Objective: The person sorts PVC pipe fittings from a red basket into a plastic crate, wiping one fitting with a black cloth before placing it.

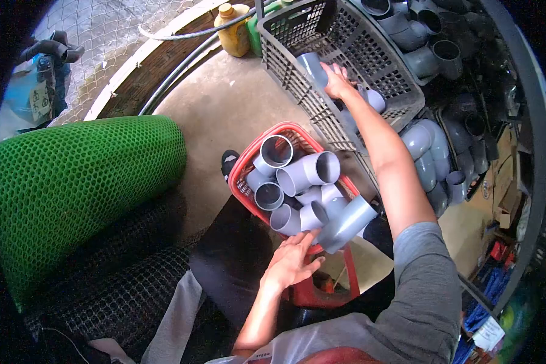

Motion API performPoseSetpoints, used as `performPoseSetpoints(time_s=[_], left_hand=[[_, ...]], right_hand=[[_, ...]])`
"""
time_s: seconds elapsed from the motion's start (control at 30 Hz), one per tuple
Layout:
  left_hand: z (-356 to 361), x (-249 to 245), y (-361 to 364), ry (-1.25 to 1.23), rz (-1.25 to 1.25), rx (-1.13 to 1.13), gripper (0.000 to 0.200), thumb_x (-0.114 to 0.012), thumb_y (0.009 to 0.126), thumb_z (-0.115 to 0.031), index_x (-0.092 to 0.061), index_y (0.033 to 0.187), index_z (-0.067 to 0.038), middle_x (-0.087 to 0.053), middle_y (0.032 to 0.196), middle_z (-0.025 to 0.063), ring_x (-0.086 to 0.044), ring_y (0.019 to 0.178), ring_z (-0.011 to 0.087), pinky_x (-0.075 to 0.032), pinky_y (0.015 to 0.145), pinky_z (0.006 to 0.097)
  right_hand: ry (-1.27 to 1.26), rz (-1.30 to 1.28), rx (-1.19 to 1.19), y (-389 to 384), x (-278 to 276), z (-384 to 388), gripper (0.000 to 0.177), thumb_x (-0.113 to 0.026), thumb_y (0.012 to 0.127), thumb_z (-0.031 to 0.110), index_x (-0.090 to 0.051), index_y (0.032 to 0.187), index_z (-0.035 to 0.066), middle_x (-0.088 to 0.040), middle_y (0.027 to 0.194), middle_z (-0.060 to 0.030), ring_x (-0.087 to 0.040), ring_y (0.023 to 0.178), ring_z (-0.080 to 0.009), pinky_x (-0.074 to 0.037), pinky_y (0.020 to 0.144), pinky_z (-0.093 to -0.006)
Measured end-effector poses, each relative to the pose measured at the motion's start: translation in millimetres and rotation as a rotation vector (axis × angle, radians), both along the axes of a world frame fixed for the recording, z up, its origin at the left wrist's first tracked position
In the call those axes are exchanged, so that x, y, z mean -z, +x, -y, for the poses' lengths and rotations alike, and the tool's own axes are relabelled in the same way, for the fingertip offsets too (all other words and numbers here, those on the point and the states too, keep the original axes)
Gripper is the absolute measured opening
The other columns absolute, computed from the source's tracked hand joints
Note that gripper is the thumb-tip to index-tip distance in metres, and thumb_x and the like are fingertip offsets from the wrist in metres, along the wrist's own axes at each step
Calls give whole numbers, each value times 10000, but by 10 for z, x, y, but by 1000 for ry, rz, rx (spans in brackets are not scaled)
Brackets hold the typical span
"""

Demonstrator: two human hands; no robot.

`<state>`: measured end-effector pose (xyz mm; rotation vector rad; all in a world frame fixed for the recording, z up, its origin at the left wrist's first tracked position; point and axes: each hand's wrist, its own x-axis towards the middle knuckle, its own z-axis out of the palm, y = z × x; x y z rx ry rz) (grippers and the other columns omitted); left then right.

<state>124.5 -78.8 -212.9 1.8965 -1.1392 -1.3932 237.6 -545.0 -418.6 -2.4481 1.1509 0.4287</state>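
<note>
My right hand (337,80) reaches into a black plastic crate (370,36) and grips a grey pipe fitting (312,68) near the crate's left wall. More grey fittings lie under my right forearm, partly hidden by it. My left hand (292,259) is open, fingers spread, at the near rim of a red basket (241,176). Its fingertips are right by a grey fitting (347,223) that lies tilted across the basket's near right corner. Several grey pipe fittings (306,175) with round open ends fill the basket.
A roll of green mesh (97,194) lies at the left, with black netting (121,291) below it. Yellow (232,30) and green jugs stand behind the crate. Dark racks of grey elbows (428,145) line the right. A red stool (324,296) is beneath the basket.
</note>
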Motion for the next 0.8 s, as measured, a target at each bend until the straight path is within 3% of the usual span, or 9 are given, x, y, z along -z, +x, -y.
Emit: performPoseSetpoints(time_s=[0.1,0.13,0.3,0.43,0.5,0.57,0.63,0.7,0.8], left_hand=[[10,24,-15,0,-14,-8,752,-739,898,-351,-445,1531,-68,-591,1377,269,-563,1286,450,-450,1109,494],[10,34,-35,-8,-15,3,753,-740,896,-346,-444,1531,-69,-594,1372,267,-566,1282,450,-452,1106,495],[16,11,-56,25,-14,53,727,-738,899,-330,-449,1513,-66,-586,1383,231,-556,1295,420,-428,1111,485],[39,-93,29,45,0,-15,738,-745,886,-336,-462,1511,-64,-599,1376,261,-563,1288,450,-452,1110,495],[14,-93,36,42,6,-19,740,-745,885,-338,-462,1512,-65,-594,1388,261,-559,1296,450,-449,1115,494],[0,-87,6,39,3,-27,743,-746,884,-340,-463,1513,-65,-590,1400,262,-555,1304,449,-446,1121,493],[6,-70,-31,38,-1,22,749,-743,885,-341,-455,1521,-69,-579,1420,261,-548,1316,448,-443,1129,492],[-7,-24,-85,12,-2,43,752,-741,887,-339,-449,1527,-75,-580,1419,259,-549,1313,447,-443,1128,492],[34,-13,-75,11,10,61,757,-739,888,-335,-438,1537,-86,-582,1414,252,-553,1307,445,-445,1123,493]], right_hand=[[-1,-25,-158,-74,-96,-31,1061,-857,793,294,-233,1646,389,-185,1736,-81,-158,1576,-459,-179,1161,-823],[16,-13,-216,-116,-170,-71,1053,-826,798,178,-237,1649,369,-190,1736,-74,-166,1565,-490,-183,1176,-805],[-6,24,-404,-383,-150,-90,1085,-809,756,75,-257,1644,366,-223,1723,-72,-175,1550,-523,-222,1198,-760],[-46,78,-430,-660,-387,-76,1072,-890,729,191,-312,1623,322,-293,1681,-96,-258,1554,-409,-280,1168,-756],[-249,344,-171,-802,-550,-4,1075,-923,706,329,-339,1605,249,-333,1657,-99,-305,1540,-350,-330,1132,-745],[-212,193,78,-938,-924,-34,1113,-930,703,438,-325,1590,145,-444,1590,-166,-465,1441,-395,-394,1159,-594],[121,100,89,-1185,-685,308,1103,-926,720,453,-349,1579,72,-535,1518,-221,-533,1386,-414,-416,1174,-475],[103,227,1,-1393,-324,362,1084,-915,742,462,-377,1569,13,-576,1472,-254,-538,1390,-401,-425,1173,-414],[27,74,35,-1183,-252,391,1034,-885,786,450,-383,1578,14,-543,1503,-258,-524,1409,-384,-434,1172,-440]])
